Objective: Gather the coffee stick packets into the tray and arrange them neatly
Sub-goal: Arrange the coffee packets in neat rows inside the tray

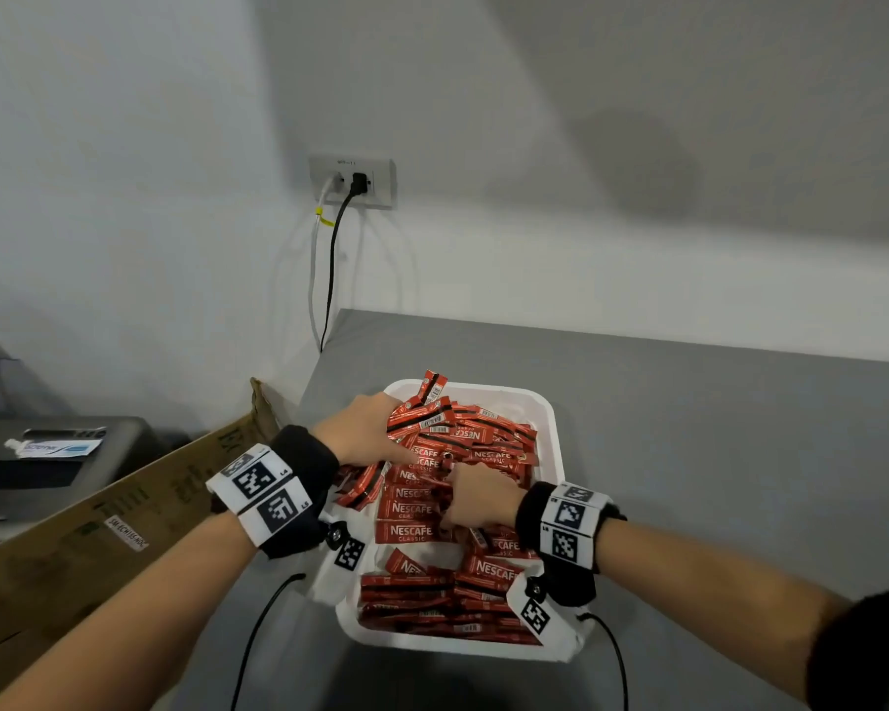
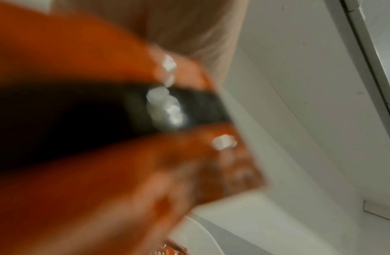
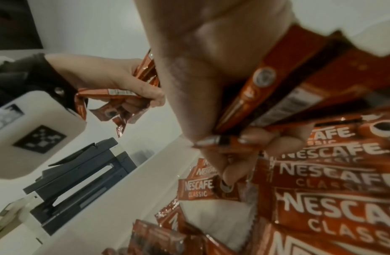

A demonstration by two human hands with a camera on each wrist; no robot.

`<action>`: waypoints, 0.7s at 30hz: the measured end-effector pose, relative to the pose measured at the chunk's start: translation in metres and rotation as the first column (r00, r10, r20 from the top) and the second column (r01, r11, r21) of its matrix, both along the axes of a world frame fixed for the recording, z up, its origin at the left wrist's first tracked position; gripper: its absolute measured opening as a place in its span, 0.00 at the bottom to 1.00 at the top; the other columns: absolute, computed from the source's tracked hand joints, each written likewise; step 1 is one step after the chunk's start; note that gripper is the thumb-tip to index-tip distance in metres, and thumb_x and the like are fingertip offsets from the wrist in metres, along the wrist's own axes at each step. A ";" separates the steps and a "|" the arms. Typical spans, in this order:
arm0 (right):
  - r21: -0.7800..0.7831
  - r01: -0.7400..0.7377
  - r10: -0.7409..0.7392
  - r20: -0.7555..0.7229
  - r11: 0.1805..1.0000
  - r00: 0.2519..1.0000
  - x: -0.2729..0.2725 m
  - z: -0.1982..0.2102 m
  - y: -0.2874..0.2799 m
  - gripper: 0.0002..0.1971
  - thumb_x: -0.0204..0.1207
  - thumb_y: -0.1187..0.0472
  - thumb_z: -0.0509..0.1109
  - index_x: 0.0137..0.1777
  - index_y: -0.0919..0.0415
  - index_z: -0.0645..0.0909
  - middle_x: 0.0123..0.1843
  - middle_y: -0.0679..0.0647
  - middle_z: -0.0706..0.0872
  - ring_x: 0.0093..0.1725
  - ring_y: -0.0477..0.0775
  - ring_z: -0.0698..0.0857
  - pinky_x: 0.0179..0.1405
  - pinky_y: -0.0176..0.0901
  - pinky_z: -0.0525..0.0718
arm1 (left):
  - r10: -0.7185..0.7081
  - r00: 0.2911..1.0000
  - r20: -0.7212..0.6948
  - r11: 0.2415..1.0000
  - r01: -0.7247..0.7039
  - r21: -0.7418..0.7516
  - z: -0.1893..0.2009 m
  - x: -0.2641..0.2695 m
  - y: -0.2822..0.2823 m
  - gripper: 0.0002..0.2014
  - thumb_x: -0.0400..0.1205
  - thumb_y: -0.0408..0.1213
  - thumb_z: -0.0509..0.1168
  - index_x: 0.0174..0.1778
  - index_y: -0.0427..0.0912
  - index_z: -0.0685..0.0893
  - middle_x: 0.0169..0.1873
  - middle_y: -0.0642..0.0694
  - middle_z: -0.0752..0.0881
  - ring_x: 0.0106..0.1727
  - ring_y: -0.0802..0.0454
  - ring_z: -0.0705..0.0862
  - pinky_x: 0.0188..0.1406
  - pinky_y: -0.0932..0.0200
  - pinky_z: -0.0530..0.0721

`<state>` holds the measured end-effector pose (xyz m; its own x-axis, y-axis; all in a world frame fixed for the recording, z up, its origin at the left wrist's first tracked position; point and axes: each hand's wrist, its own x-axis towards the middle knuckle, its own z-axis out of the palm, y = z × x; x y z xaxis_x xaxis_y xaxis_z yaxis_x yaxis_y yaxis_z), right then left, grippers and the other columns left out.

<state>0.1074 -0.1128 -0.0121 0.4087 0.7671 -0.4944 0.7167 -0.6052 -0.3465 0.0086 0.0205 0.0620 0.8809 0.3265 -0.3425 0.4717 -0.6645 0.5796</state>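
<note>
A white tray (image 1: 553, 418) on the grey counter holds many red coffee stick packets (image 1: 463, 443), heaped at the far end and lined in a row (image 1: 432, 602) at the near end. My left hand (image 1: 365, 428) grips a fistful of packets (image 3: 115, 98) over the tray's left side. My right hand (image 1: 476, 497) is in the tray's middle, fingers (image 3: 253, 138) curled round a bunch of packets (image 3: 283, 89). The left wrist view is blurred, filled by red and black packet surfaces (image 2: 80, 138).
A brown cardboard box flap (image 1: 124, 515) juts in at the left, beside the counter. A dark grey printer (image 1: 47, 464) stands further left. Cables (image 1: 329, 279) hang from a wall socket (image 1: 352, 182) behind the counter. Bare grey counter (image 1: 714, 428) lies right of the tray.
</note>
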 end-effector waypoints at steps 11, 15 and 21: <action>0.018 0.037 -0.037 0.044 0.999 0.998 0.004 -0.008 0.000 0.09 0.74 0.57 0.70 0.48 0.60 0.76 0.41 0.52 0.82 0.39 0.54 0.82 0.26 0.35 0.75 | -0.007 1.000 -0.023 1.000 0.007 -0.019 -0.006 0.002 0.001 0.21 0.76 0.40 0.72 0.64 0.43 0.77 0.56 0.47 0.85 0.46 0.57 0.81 0.41 0.69 0.77; 0.021 0.068 -0.068 0.009 0.997 0.998 0.007 -0.010 -0.001 0.08 0.74 0.58 0.69 0.48 0.61 0.76 0.38 0.52 0.82 0.35 0.53 0.82 0.29 0.36 0.79 | 0.004 0.999 -0.038 1.000 -0.006 -0.028 -0.010 0.003 0.002 0.22 0.75 0.41 0.72 0.64 0.42 0.77 0.57 0.45 0.85 0.47 0.56 0.82 0.47 0.65 0.79; 0.048 0.087 -0.087 0.011 0.995 0.996 0.008 -0.012 -0.005 0.08 0.73 0.58 0.69 0.42 0.59 0.74 0.37 0.51 0.81 0.37 0.53 0.82 0.30 0.38 0.80 | -0.006 0.999 -0.046 1.000 0.004 -0.026 -0.014 0.004 0.003 0.21 0.75 0.40 0.73 0.63 0.43 0.77 0.56 0.47 0.85 0.46 0.56 0.82 0.43 0.67 0.77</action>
